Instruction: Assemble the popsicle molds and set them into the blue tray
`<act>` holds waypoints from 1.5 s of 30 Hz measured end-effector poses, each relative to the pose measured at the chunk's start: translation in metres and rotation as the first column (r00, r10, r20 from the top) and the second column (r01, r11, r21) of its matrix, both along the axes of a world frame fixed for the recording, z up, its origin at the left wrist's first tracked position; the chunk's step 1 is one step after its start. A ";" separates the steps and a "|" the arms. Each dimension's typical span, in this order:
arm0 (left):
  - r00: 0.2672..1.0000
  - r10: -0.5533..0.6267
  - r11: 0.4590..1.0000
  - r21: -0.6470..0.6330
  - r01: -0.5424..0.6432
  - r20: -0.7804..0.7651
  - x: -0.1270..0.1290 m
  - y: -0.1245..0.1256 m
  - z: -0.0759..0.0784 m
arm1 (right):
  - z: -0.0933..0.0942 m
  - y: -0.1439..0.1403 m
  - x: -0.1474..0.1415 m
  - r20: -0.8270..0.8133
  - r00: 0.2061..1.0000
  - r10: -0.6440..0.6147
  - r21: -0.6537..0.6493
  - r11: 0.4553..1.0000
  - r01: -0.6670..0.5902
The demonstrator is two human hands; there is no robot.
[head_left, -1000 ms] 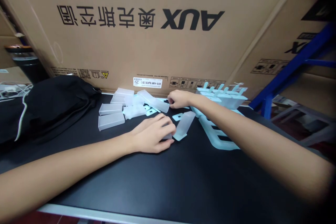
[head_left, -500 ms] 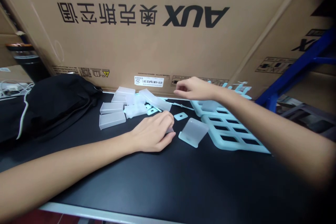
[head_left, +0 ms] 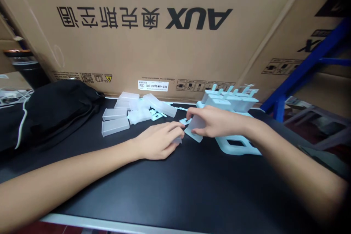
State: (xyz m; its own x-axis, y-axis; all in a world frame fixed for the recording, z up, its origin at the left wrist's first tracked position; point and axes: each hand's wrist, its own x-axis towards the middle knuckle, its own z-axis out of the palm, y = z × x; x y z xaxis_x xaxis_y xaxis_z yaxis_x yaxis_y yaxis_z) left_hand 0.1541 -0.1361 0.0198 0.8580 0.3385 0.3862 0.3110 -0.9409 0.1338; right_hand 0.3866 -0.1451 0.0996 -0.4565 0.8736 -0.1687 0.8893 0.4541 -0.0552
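Observation:
On the black table, my left hand (head_left: 156,142) lies with its fingers curled over a small translucent popsicle mold (head_left: 178,140), mostly hidden under the palm. Just to its right, my right hand (head_left: 212,120) has thumb and fingers around another frosted popsicle mold (head_left: 196,125), whose pale blue rim (head_left: 193,135) rests on the table. A flat blue slotted lid (head_left: 184,121) lies behind it. Behind my right hand is a light blue mold rack (head_left: 237,149), with several molds with stick handles (head_left: 229,98) standing in it.
Several loose translucent molds (head_left: 116,125) and blue lids (head_left: 157,116) lie at the left back. A black cloth bag (head_left: 60,111) with a white cord and a dark cup (head_left: 30,67) are farther left. A large cardboard box (head_left: 142,49) walls the back; a blue metal frame (head_left: 304,69) stands right.
My right hand has come down and toward me from above the rack onto the frosted mold beside it. My left hand keeps its place, its index finger stretched out more.

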 end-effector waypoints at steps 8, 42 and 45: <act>0.988 0.144 0.988 0.063 -0.141 -0.047 0.003 -0.001 0.000 | -0.008 0.001 0.026 -0.077 0.996 -0.034 0.175 0.983 0.047; 0.987 -0.040 0.999 0.014 0.038 0.154 -0.002 -0.004 -0.003 | -0.021 -0.007 0.016 -0.283 0.951 -0.125 -0.071 0.991 0.109; 0.998 -0.041 0.998 0.058 0.038 0.055 0.000 -0.005 -0.001 | -0.031 -0.003 0.017 -0.206 0.977 -0.060 -0.086 0.995 0.043</act>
